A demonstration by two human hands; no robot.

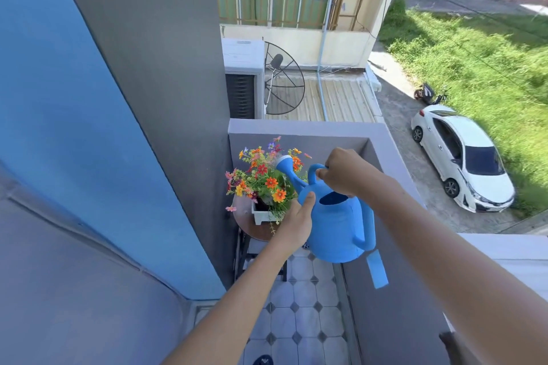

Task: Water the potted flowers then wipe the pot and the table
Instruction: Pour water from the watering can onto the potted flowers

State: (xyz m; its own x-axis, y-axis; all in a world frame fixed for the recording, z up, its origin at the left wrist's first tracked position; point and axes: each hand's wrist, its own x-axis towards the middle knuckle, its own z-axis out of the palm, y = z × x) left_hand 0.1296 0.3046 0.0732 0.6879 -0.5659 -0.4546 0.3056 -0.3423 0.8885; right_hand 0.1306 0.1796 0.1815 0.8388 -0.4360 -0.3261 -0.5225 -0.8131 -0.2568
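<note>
Right hand (pixel 341 173) clenched on watering can (pixel 338 225) handle, left hand (pixel 295 218) pressed flat alongside; watering step: spout to be tipped over flowers (pixel 264 178).

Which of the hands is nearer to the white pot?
The left. The left hand presses the watering can just beside the white pot; the right hand grips the can's top handle, farther away.

Strong daylight enters from the upper right. The lawn (pixel 474 68) and white car (pixel 462 157) are bright, near glare. The blue wall (pixel 74 127) at left lies in even shade. The centre, at the watering can (pixel 338 228), is sharp. Wide-angle distortion bends straight lines near the edges, and the upper right is smeared.
</note>
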